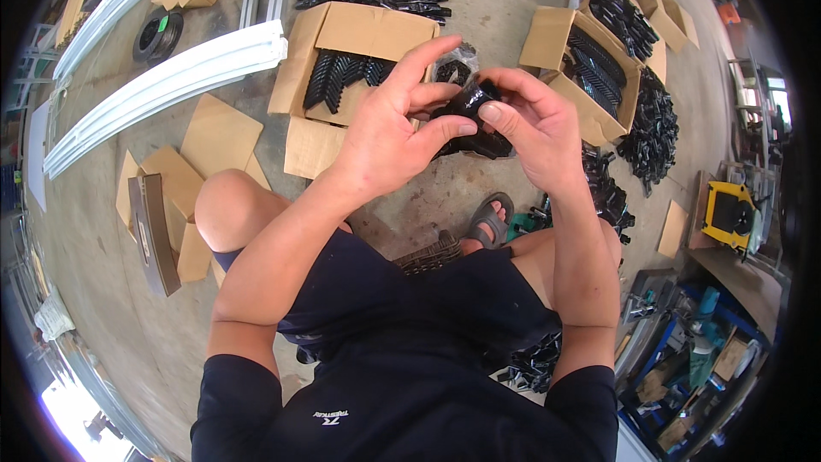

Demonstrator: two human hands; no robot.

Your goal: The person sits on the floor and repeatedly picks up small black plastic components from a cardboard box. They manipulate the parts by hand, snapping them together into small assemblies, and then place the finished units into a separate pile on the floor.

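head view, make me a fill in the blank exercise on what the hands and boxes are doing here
1. Both hands, the left hand and the right hand, hold one small ____ plastic part.
2. The cardboard box beyond the left hand stands ____, with black parts inside.
3. The long white rails lie on the person's ____ side.
4. The person's right foot wears a grey ____.

Missing words: black; open; left; sandal

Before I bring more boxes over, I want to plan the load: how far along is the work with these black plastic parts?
Looks partway. Done: black parts stand packed in rows in the open carton ahead and the carton to the right. In hand: the left hand and right hand together grip one black part. Left: a loose heap of black parts on the floor at right, and more by the right knee.
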